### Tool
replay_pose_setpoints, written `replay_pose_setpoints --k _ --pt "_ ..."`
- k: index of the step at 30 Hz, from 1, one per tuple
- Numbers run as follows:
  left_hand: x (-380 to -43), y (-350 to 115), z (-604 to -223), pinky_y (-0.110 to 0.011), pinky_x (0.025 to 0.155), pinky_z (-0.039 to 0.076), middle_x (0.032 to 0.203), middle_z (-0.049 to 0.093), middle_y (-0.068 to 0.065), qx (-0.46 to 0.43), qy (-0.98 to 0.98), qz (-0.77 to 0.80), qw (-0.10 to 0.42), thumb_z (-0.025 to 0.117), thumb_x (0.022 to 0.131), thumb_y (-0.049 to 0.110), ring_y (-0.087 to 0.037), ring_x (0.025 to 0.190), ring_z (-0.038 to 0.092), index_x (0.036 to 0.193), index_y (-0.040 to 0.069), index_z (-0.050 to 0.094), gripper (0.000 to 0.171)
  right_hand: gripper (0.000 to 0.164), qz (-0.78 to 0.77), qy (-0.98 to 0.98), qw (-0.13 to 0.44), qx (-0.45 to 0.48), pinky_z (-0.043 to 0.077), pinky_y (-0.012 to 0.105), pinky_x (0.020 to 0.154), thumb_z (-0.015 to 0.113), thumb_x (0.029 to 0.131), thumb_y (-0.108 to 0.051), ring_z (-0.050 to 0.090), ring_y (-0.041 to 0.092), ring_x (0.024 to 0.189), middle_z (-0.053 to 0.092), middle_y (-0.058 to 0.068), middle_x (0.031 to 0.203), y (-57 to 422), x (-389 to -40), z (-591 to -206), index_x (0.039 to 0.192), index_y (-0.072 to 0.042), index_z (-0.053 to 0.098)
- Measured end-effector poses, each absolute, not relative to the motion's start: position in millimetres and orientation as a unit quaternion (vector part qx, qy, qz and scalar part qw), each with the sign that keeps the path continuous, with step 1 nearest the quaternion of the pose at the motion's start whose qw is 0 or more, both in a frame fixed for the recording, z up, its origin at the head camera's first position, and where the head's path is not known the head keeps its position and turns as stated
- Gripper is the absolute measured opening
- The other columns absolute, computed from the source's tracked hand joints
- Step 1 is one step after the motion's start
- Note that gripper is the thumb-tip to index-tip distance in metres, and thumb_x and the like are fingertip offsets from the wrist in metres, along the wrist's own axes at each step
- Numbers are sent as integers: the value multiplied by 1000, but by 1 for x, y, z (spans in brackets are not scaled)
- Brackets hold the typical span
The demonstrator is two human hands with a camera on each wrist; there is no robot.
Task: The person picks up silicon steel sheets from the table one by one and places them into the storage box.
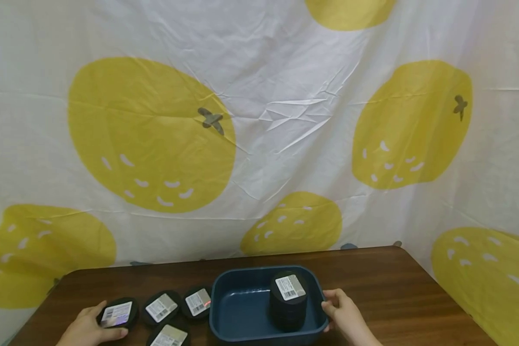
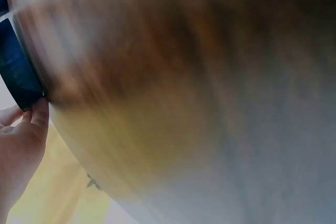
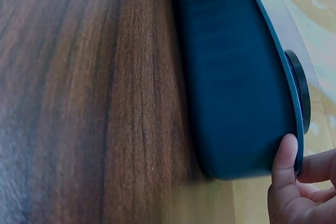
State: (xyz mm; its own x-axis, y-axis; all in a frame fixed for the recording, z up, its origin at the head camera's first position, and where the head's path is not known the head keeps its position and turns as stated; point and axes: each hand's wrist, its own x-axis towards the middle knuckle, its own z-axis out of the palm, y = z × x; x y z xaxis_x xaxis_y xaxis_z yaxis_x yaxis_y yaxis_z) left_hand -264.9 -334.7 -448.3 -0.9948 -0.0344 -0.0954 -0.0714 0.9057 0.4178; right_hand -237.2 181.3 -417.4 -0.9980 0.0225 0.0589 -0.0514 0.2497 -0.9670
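Observation:
On the left of the table, my left hand (image 1: 87, 327) holds a flat black round disc (image 1: 117, 313) with a barcode label, thumb on the near side and fingers on the far side. The left wrist view catches the dark disc edge (image 2: 22, 69) at the fingertips. My right hand (image 1: 347, 315) pinches the right rim of a blue rectangular tray (image 1: 242, 310); in the right wrist view, the thumb lies against the tray's outer wall (image 3: 236, 87). Inside the tray, toward its right end, stands a stack of black discs (image 1: 288, 307), the top one labelled.
Between the left hand and the tray lie three more labelled discs: a middle one (image 1: 161, 308), one beside the tray (image 1: 197, 302), and a nearer one (image 1: 169, 335) cut by the frame. The brown wooden table (image 1: 398, 288) ends at a fruit-patterned cloth (image 1: 277, 144).

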Motion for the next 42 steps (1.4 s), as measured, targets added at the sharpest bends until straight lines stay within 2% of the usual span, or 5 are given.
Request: replay_pose_setpoints --k 13,24,32,39,42 --pt "-265 -342 -440 -49 67 43 101 42 -38 -48 969 236 44 65 62 57 -38 86 48 117 -18 34 98 31 605 -796 33 13 48 32 45 47 82 4 49 18 50 49 11 79 182 -237 -417 109 17 40" --pt "-257 -326 -425 -50 67 42 104 39 -37 -39 967 252 19 65 63 56 -36 86 48 120 -14 34 96 31 606 -795 32 15 48 32 44 47 82 4 49 18 50 48 12 79 183 -237 -418 109 18 38" --pt "-249 -309 -418 -45 65 43 103 43 -29 -21 965 261 -7 68 61 53 -29 82 49 121 -11 36 94 31 611 -791 31 13 48 32 44 47 82 5 49 17 51 48 11 78 181 -237 -418 109 18 38" --pt "-245 -288 -408 -34 62 41 102 45 -18 -6 958 285 -23 71 58 51 -23 79 48 121 -7 40 92 30 610 -791 39 7 48 33 44 47 82 5 49 18 50 47 13 78 180 -237 -418 108 18 40" --pt "-244 -278 -403 -33 63 41 102 46 -15 13 958 284 -43 72 56 51 -22 80 48 121 -4 42 90 30 612 -790 38 5 48 33 44 46 82 5 49 18 50 47 13 79 179 -237 -418 108 18 40"
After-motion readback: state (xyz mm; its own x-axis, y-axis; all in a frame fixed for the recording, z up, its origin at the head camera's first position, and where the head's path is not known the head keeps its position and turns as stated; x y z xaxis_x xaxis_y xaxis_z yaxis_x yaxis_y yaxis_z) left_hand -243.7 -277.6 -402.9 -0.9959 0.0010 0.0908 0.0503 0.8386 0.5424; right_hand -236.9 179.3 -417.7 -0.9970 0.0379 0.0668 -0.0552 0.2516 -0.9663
